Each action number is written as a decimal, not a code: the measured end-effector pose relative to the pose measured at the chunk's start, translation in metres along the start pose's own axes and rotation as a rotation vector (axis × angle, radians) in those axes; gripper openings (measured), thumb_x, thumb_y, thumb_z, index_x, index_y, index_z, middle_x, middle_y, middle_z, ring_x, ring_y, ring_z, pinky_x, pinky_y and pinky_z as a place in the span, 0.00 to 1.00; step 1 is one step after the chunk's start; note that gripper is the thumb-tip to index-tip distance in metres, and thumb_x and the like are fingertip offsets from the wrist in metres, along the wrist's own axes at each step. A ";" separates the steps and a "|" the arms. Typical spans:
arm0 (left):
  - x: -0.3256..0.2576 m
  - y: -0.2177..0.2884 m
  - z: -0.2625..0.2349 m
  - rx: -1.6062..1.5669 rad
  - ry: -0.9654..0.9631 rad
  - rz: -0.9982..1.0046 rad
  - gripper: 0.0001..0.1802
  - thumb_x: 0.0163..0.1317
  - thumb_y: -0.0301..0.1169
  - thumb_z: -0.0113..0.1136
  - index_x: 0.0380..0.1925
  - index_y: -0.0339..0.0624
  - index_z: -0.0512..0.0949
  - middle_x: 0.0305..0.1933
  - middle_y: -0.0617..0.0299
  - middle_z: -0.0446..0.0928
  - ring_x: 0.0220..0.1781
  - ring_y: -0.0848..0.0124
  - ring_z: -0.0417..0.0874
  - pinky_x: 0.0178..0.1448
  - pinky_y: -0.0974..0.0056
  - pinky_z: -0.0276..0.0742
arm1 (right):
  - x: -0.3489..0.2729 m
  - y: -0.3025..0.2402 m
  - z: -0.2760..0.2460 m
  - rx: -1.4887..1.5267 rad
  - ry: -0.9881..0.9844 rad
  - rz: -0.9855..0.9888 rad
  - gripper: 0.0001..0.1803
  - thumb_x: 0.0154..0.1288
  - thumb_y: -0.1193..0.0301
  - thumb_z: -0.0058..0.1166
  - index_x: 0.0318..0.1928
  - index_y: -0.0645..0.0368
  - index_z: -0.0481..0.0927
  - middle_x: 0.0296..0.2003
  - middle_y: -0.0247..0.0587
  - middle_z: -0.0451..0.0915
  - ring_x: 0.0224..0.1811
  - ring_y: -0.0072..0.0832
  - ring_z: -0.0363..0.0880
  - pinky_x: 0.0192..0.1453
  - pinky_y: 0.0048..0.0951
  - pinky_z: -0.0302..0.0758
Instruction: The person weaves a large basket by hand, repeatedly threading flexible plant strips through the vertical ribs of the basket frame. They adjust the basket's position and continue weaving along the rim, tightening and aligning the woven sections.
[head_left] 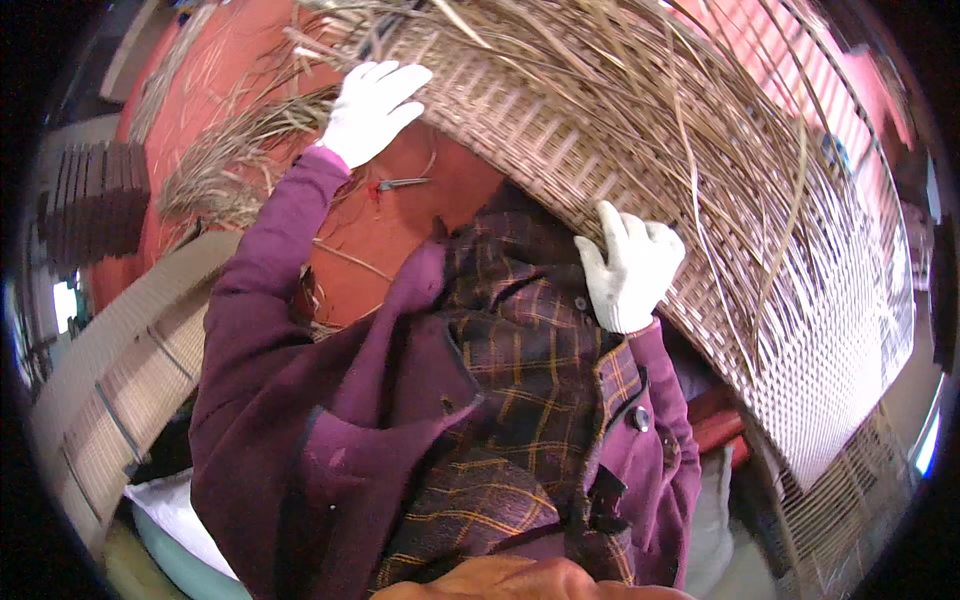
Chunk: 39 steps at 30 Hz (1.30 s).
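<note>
A large woven mat (530, 125) of brown, flat strips slants across from the upper middle to the lower right, its near edge close to my lap. Many loose strip ends (740, 210) fan out over its surface. My left hand (372, 115), in a white glove, lies at the mat's upper left edge with fingers stretched and thumb apart. Farther right, my right hand (632, 268), also gloved in white, rests on the near edge. Its fingers lie spread on the weave, slightly bent, with the thumb off to the left side. I see nothing held in either hand.
Bundles of loose strips (225, 165) lie on the orange-red ground sheet (345, 270) at the left. A small metal tool (403, 183) with a red part sits below my left hand. Stacked brown slats (95, 195) stand far left; a ribbed panel (130, 390) leans lower left.
</note>
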<state>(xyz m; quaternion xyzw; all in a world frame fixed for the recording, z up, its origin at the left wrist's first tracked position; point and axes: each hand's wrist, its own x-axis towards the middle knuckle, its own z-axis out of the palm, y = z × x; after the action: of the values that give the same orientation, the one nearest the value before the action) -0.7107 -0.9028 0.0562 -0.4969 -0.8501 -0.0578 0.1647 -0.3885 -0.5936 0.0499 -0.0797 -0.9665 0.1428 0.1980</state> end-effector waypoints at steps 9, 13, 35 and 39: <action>0.067 0.112 -0.029 0.041 -0.013 0.302 0.17 0.70 0.36 0.75 0.54 0.41 0.89 0.63 0.51 0.87 0.66 0.50 0.85 0.72 0.48 0.78 | -0.011 0.018 -0.002 0.154 0.132 -0.068 0.24 0.58 0.61 0.72 0.54 0.50 0.83 0.42 0.36 0.82 0.50 0.43 0.77 0.57 0.51 0.70; 0.106 0.179 -0.043 -0.580 -0.151 0.244 0.18 0.72 0.31 0.72 0.60 0.38 0.87 0.56 0.53 0.91 0.56 0.59 0.90 0.61 0.56 0.84 | -0.037 0.033 -0.018 0.241 0.359 -0.080 0.19 0.60 0.65 0.70 0.51 0.50 0.85 0.41 0.36 0.82 0.49 0.41 0.80 0.56 0.48 0.72; 0.131 0.428 0.039 -2.345 -1.251 -0.877 0.15 0.84 0.39 0.59 0.60 0.42 0.77 0.59 0.48 0.85 0.42 0.67 0.85 0.43 0.65 0.84 | -0.194 0.144 -0.098 -0.267 0.679 0.616 0.14 0.58 0.77 0.75 0.45 0.51 0.91 0.41 0.36 0.89 0.48 0.41 0.86 0.56 0.42 0.79; 0.134 0.434 0.030 -2.269 -1.201 -0.773 0.20 0.87 0.42 0.55 0.63 0.36 0.76 0.59 0.53 0.83 0.42 0.69 0.82 0.44 0.65 0.81 | -0.179 0.146 -0.104 -0.251 0.615 0.572 0.13 0.57 0.75 0.75 0.43 0.50 0.90 0.37 0.35 0.85 0.45 0.41 0.84 0.53 0.42 0.77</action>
<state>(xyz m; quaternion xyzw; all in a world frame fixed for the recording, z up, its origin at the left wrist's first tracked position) -0.4031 -0.5676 0.0448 -0.0356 -0.3577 -0.5433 -0.7587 -0.1697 -0.4678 0.0319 -0.4062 -0.8116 0.0430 0.4178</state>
